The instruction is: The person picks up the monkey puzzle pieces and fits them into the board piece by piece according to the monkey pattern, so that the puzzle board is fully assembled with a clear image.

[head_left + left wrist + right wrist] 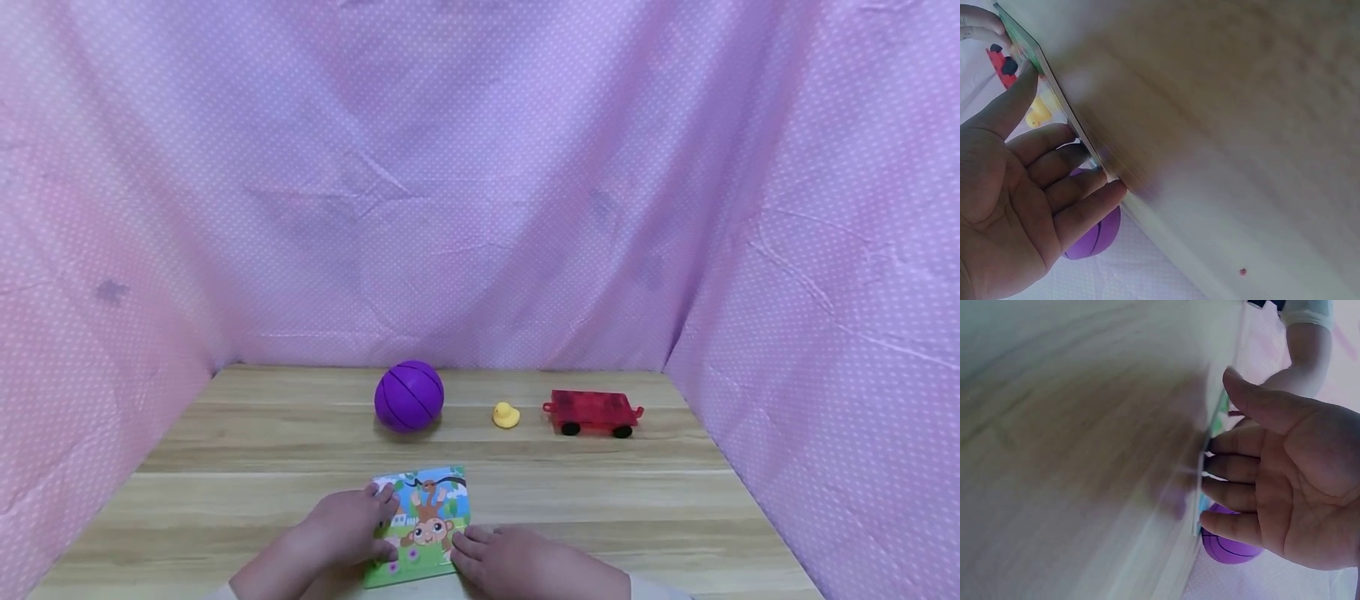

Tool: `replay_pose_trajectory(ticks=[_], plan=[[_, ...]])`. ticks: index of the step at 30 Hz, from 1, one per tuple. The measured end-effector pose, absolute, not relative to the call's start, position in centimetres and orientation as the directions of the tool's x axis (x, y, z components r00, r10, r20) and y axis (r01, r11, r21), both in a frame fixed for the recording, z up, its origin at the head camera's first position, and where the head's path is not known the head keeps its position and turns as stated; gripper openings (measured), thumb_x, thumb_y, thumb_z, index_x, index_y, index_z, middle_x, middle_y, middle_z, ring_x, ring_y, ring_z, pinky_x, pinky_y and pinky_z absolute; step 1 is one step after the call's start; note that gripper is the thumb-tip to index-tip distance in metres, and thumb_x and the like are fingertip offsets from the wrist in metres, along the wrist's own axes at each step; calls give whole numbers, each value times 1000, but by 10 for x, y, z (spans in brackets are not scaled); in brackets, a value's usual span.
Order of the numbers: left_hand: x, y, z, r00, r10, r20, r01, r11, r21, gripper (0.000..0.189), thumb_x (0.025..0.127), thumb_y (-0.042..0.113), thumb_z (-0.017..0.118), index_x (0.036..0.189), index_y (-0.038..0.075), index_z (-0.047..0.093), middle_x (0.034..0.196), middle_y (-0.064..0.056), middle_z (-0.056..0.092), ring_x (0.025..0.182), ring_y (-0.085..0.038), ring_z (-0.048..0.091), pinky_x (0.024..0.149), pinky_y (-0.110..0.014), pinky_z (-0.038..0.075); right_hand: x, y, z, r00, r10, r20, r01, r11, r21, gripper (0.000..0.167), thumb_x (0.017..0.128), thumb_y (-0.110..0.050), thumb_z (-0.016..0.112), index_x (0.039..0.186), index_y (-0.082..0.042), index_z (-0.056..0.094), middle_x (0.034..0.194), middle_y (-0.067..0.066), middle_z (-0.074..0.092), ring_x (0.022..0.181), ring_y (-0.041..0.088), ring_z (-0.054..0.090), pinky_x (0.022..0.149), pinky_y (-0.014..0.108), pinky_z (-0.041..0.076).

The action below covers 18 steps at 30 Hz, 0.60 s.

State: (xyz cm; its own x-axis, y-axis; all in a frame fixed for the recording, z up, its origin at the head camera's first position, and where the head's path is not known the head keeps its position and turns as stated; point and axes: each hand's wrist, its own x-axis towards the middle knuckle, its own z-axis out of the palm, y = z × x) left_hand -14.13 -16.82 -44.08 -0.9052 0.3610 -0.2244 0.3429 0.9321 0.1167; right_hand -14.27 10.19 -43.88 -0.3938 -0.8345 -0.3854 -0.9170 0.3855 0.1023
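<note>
A flat square monkey picture puzzle (427,533) lies on the wooden tabletop, a little tilted in the head view. Along its left side my left hand (348,527) rests, with thumb and fingertips on the edge and picture. My right hand (517,562) lies at the lower right side, fingertips touching that edge. In the left wrist view, the left hand (1029,194) has its fingers extended, tips against the puzzle's thin edge. The right wrist view has the right hand (1297,481) with nearly straight fingers, tips at the puzzle's edge and thumb raised apart.
Behind the puzzle sits a purple ball (409,397) with black lines. Right of it stand a small yellow duck (506,415) and a translucent red toy wagon (594,410) on black wheels. Pink dotted cloth (465,183) walls off the table (247,442) at the back and sides.
</note>
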Motion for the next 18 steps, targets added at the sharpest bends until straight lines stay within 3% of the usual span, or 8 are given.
replay_pose_trajectory(ticks=[6,18], plan=[[-140,-170,-439,-901,368,-228,344,929,137,71,78,57,72,134,13,62,145,-11,53,134,-36,49,102,-55,45,-145,102,-429,-408,-807,-428,-884,467,-37,55,98,-49,51,148,-26,44,152,-13,42,141,4,37,106,23,44],[-148,-181,-434,-906,351,-236,263,905,336,75,81,62,67,136,12,59,143,-17,53,131,-43,49,107,-61,37,-148,106,-424,-426,-818,-388,-844,513,-155,52,97,-49,55,143,-28,51,147,-13,48,136,2,44,103,27,48]])
